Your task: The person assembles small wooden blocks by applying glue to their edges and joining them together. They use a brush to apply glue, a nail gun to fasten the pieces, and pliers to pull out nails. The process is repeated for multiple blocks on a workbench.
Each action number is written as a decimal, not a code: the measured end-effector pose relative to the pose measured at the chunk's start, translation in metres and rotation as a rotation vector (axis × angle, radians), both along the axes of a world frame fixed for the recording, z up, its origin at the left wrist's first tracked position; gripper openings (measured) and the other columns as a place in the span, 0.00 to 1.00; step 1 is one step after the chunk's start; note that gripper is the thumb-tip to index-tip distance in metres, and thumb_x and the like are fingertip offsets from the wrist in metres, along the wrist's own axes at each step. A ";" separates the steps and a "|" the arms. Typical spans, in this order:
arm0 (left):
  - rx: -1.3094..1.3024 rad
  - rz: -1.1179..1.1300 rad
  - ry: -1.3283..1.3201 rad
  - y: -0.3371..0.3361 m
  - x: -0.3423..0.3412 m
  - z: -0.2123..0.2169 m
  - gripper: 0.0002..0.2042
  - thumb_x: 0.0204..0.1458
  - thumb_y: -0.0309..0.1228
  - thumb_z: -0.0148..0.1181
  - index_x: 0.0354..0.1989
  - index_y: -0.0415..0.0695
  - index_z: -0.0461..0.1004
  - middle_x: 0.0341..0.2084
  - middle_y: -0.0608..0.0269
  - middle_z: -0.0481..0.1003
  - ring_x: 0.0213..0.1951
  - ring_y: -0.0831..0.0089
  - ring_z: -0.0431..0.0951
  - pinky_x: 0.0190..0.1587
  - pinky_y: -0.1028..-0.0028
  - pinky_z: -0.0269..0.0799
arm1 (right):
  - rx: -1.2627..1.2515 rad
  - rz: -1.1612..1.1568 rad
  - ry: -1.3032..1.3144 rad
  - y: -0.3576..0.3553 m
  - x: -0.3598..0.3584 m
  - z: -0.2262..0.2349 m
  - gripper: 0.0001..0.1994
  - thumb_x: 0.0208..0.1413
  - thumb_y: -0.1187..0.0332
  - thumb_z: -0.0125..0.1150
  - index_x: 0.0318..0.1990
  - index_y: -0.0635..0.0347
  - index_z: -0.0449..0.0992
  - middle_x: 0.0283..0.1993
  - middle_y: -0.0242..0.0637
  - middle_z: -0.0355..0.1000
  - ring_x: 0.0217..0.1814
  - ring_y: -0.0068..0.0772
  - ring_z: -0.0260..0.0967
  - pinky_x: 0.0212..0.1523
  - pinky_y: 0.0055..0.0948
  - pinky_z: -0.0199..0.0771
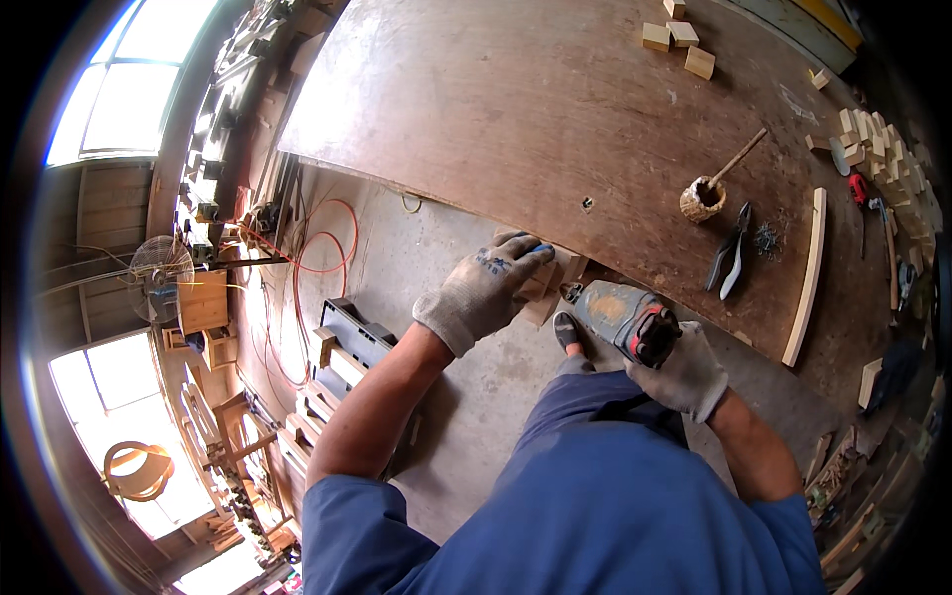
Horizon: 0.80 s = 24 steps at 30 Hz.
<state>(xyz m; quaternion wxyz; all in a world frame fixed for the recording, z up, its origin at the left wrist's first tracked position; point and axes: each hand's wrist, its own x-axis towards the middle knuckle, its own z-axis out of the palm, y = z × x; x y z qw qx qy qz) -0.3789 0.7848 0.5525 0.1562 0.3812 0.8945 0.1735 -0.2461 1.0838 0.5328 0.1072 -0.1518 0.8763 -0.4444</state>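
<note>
My left hand (486,288), in a pale work glove, is closed over a light wooden piece (541,302) at the near edge of the wooden worktable (476,129). My right hand (686,373), also gloved, grips the rear of a grey handheld power tool (617,311) with red and black parts at its back end. The tool's metal front points left toward the wooden piece, close to it. Whether the two touch, I cannot tell. My fingers hide part of the wood, and the exact kind of tool is not clear.
On the tabletop are pliers (732,253), a pile of nails or screws (767,239), a small pot with a stick (702,198), a curved wooden strip (805,278) and several wooden blocks (682,36). A red hose (297,268) and a fan (159,279) are at left.
</note>
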 end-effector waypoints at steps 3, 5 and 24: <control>0.015 -0.002 -0.005 0.000 -0.001 0.000 0.31 0.48 0.24 0.73 0.65 0.46 0.74 0.62 0.49 0.74 0.65 0.47 0.73 0.64 0.55 0.76 | -0.053 -0.002 -0.034 -0.003 0.002 -0.006 0.12 0.55 0.62 0.67 0.46 0.51 0.82 0.38 0.42 0.82 0.39 0.50 0.82 0.41 0.47 0.82; 0.012 0.001 -0.011 0.001 -0.001 0.000 0.31 0.48 0.24 0.73 0.64 0.46 0.74 0.62 0.49 0.74 0.65 0.47 0.73 0.64 0.55 0.76 | -0.087 -0.016 -0.063 -0.006 0.003 -0.005 0.12 0.55 0.62 0.67 0.46 0.51 0.82 0.38 0.43 0.82 0.39 0.50 0.82 0.41 0.47 0.82; -0.017 0.021 -0.018 0.000 0.001 0.001 0.30 0.50 0.26 0.72 0.65 0.47 0.75 0.64 0.50 0.74 0.66 0.49 0.72 0.64 0.56 0.77 | -0.041 0.007 -0.242 -0.012 0.000 0.005 0.15 0.53 0.62 0.66 0.46 0.57 0.81 0.41 0.45 0.82 0.43 0.52 0.81 0.43 0.48 0.82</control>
